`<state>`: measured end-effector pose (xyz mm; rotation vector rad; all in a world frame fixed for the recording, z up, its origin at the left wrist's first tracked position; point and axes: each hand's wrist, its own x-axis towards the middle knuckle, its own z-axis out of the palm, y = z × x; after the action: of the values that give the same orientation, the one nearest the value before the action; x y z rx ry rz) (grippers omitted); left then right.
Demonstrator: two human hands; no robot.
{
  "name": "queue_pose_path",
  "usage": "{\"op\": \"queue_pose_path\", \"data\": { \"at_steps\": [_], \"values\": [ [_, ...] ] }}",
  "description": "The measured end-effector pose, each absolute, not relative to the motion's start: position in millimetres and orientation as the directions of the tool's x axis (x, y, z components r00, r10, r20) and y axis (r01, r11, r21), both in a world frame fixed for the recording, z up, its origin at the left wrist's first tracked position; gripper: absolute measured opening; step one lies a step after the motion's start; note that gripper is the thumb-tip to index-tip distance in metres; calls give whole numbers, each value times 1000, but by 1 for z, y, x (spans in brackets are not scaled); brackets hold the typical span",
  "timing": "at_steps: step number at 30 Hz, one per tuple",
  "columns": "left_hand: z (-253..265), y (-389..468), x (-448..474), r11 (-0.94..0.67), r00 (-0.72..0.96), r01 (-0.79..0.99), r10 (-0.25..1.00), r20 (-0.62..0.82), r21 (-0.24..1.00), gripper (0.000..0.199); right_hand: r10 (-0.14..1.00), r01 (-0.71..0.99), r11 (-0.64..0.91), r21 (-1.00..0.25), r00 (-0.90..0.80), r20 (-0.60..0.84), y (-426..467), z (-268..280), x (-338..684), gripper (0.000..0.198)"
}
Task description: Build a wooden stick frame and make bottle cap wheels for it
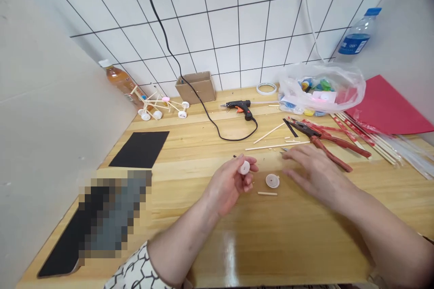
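Observation:
My left hand [230, 183] is closed on a small white bottle cap [244, 167], gripped between thumb and fingers above the table. To its right, a second white cap [272, 181] lies with its inner side up. In front of that cap rests a short wooden stick [267, 193]. My right hand [315, 174] hovers over the table, palm down, thumb and fingers apart. By its fingertips shows the pointed metal tip [284, 149] of a small tool, the rest hidden under the hand. Red-handled pliers [332, 142] lie just beyond.
A glue gun [241, 107] with its black cable lies behind. Wooden stick models with cap wheels [182, 114] stand back left near a cardboard box [196, 88]. A plastic bag of caps [320, 92], a red sheet [389, 108], skewers [369, 137] and a water bottle [356, 43] are right.

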<state>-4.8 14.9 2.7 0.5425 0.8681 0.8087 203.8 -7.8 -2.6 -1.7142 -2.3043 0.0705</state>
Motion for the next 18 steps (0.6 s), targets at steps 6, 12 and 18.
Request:
{"op": "queue_pose_path", "data": {
  "at_steps": [6, 12, 18],
  "values": [
    [0, 14, -5, 618, 457, -417, 777, -434, 667, 31, 873, 763, 463, -451, -479, 87, -14, -5, 189, 24],
    [2, 15, -5, 605, 437, -467, 792, -427, 645, 28, 821, 716, 558, -419, -549, 156, -20, -4, 179, 11],
    [5, 16, -7, 571, 450, -536, 817, -362, 622, 27, 750, 720, 661, -213, -624, 218, -28, -17, 163, 15]
  ]
}}
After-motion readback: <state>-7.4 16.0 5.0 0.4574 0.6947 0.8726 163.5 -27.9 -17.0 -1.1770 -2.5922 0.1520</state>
